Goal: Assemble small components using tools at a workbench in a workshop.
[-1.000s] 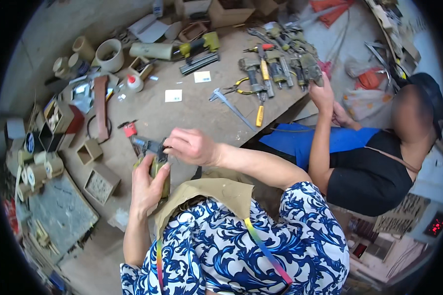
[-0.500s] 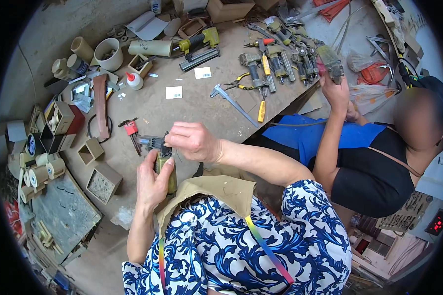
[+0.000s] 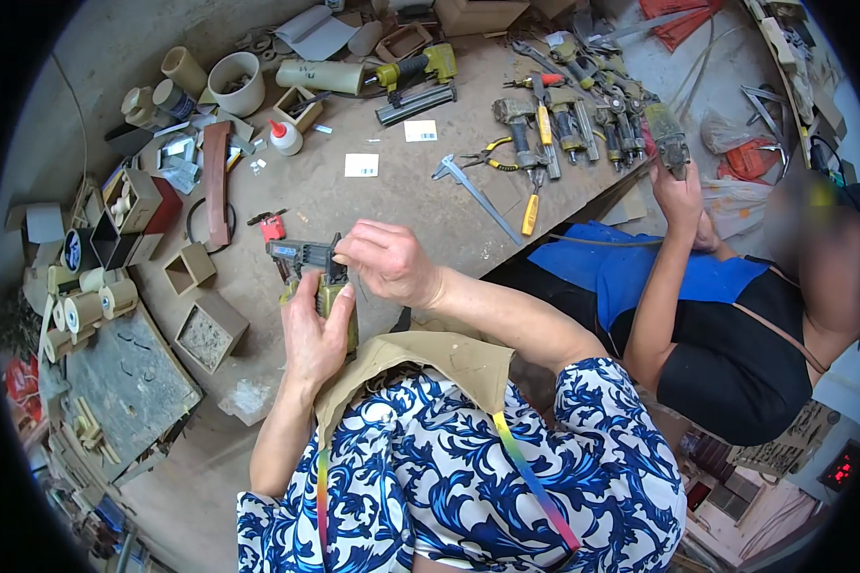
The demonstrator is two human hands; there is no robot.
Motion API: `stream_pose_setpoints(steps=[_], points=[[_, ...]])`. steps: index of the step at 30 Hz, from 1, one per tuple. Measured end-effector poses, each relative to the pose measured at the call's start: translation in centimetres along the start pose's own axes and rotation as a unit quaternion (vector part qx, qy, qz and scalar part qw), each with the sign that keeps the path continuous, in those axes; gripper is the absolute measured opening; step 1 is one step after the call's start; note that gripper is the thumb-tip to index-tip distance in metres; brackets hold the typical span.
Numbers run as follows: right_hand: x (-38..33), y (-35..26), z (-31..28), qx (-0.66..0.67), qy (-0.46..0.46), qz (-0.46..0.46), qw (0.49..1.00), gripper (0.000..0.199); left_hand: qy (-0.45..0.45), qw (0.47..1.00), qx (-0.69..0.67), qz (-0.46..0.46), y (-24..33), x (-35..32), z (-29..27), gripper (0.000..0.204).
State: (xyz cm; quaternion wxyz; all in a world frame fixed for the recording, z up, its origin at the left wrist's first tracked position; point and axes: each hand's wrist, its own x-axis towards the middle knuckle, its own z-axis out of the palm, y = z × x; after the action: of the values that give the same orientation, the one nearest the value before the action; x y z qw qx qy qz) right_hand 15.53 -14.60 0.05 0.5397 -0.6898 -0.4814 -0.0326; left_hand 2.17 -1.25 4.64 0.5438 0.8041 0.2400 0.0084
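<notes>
Left of the nail gun sit small open wooden boxes, close beside it. The left hand wraps shut around its olive grip; the right hand pinches the dark metal top with curled fingers. It looks heavy, rigid and top-weighted, best held by the grip. Right of it lies a caliper, apart, and a co-worker's hand beyond.

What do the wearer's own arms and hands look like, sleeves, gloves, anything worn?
Both hands are bare: no gloves on the left hand or the right hand, and no rings or watch that I can make out. The forearms are uncovered too. Short sleeves of a blue-and-white floral-print top end near the elbows. No cables or markings on the arms.
</notes>
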Motion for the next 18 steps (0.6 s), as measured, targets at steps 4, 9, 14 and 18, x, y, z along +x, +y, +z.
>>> stream_pose_setpoints(steps=[4, 9, 14, 18], points=[[-0.2, -0.1, -0.2, 0.015, -0.014, 0.015, 1.0, 0.014, 0.0, 1.0, 0.019, -0.022, 0.8, -0.3, 0.1, 0.029], [0.0, -0.3, -0.5, 0.007, -0.003, 0.037, 0.999, 0.013, 0.018, 0.999, 0.029, -0.009, 0.3, 0.0, 0.5, 0.034], [0.4, -0.1, -0.9, -0.004, -0.032, 0.016, 0.999, 0.014, -0.033, 0.999, 0.002, -0.038, -0.1, -0.1, -0.3, 0.039], [1.2, -1.4, -1.9, -0.046, -0.031, -0.031, 0.998, 0.014, -0.064, 0.997, -0.001, -0.053, 0.5, -0.4, -1.2, 0.042]])
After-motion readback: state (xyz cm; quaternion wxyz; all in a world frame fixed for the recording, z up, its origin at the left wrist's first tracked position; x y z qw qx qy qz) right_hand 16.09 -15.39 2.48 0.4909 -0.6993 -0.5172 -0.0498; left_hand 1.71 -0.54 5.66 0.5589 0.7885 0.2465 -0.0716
